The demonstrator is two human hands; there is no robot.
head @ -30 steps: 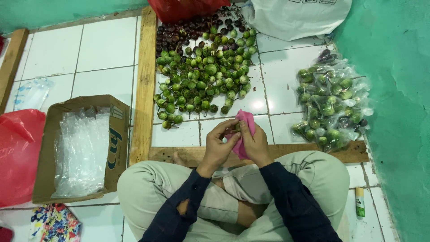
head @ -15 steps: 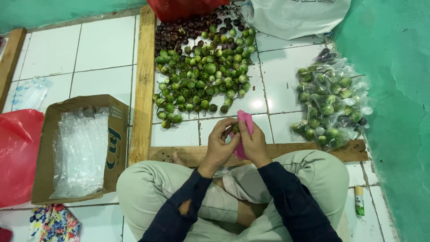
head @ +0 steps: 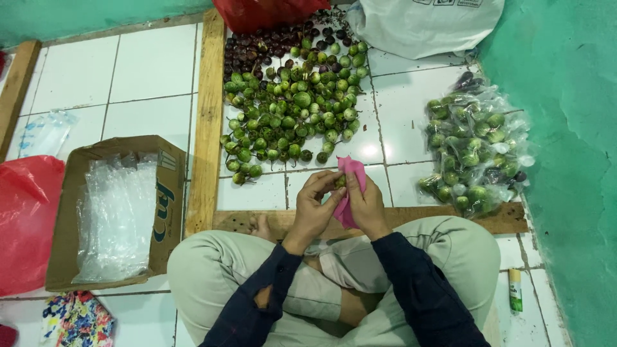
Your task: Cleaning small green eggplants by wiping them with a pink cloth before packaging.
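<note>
A small pink plastic bag (head: 350, 186) is held just above the person's crossed legs, over the near wooden plank (head: 411, 218) on the white tiled floor (head: 83, 77). The left hand (head: 315, 205) pinches the bag's left edge between thumb and fingers, and the right hand (head: 366, 204) closes its grip on the right side; a small green fruit (head: 339, 182) shows between the two hands at the bag's mouth.

Just beyond the hands lies a loose heap of round green fruits (head: 295, 115), with dark purple fruits (head: 257, 48) at its far end. To the right, near the green wall, sit clear plastic bags filled with green fruits (head: 475, 151). A long wooden plank (head: 207, 122) borders the heap on the left. Beyond that plank stands an open cardboard box of clear plastic bags (head: 116, 212), with a red plastic bag (head: 26, 218) beside it. A white sack (head: 424, 22) lies at the far side.
</note>
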